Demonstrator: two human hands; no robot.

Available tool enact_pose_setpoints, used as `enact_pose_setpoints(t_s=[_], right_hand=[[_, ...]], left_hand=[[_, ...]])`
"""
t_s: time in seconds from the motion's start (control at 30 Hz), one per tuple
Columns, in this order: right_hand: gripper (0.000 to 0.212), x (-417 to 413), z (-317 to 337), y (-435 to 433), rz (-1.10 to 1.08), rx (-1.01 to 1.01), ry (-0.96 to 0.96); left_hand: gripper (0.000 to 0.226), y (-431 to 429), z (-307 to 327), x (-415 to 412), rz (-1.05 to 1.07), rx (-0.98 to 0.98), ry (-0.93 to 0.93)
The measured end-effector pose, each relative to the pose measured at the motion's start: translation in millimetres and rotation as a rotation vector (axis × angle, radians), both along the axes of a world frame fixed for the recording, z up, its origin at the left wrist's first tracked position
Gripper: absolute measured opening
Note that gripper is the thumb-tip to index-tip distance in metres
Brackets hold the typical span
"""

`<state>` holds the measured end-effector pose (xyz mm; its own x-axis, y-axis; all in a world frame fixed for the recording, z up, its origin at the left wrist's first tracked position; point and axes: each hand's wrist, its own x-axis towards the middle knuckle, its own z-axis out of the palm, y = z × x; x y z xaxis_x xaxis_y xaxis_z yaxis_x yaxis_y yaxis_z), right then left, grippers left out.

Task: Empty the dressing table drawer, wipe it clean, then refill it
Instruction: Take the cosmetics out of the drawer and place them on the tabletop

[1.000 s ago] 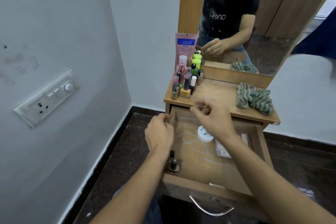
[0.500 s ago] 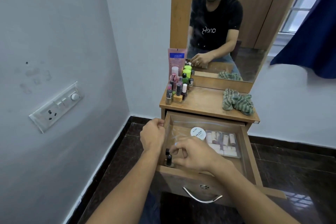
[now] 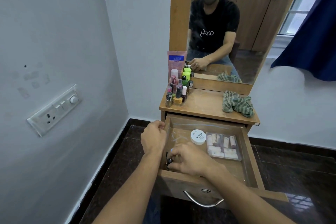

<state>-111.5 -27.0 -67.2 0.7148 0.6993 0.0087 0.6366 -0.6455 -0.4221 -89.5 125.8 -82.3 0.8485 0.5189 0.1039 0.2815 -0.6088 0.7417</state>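
Note:
The wooden drawer [image 3: 250,154] is pulled open below the dressing table top [image 3: 203,104]. My right hand [image 3: 189,160] reaches into its front left corner and its fingers close around a small dark nail polish bottle [image 3: 169,160]. My left hand [image 3: 154,137] grips the drawer's left wall. A white round nail polish remover tub [image 3: 198,136] and a clear flat box of small tubes [image 3: 223,144] lie further back in the drawer. A green striped cloth [image 3: 237,103] is bunched on the table top at the right.
Several small cosmetic bottles and a pink tube [image 3: 176,62] crowd the table top's left rear corner. A mirror [image 3: 227,29] stands behind. A wall with a switch panel [image 3: 54,110] is close on the left. Dark floor tiles surround the table.
My right hand has come down from the drawer's back edge into its front left corner and closed on the dark bottle. The camera view has pulled back and lifted.

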Motion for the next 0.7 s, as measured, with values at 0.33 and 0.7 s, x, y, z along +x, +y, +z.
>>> enact_pose_setpoints(t_s=[0.33,0.7], right_hand=[[0.018,17,30,-17,0.023,0.030,-0.050],[0.022,100,105,-56,-0.308,0.305,-0.159]], left_hand=[[0.034,0,0,2,-0.012,0.036,0.020],[0.033,-1,-1,2,-0.013,0.032,0.008]])
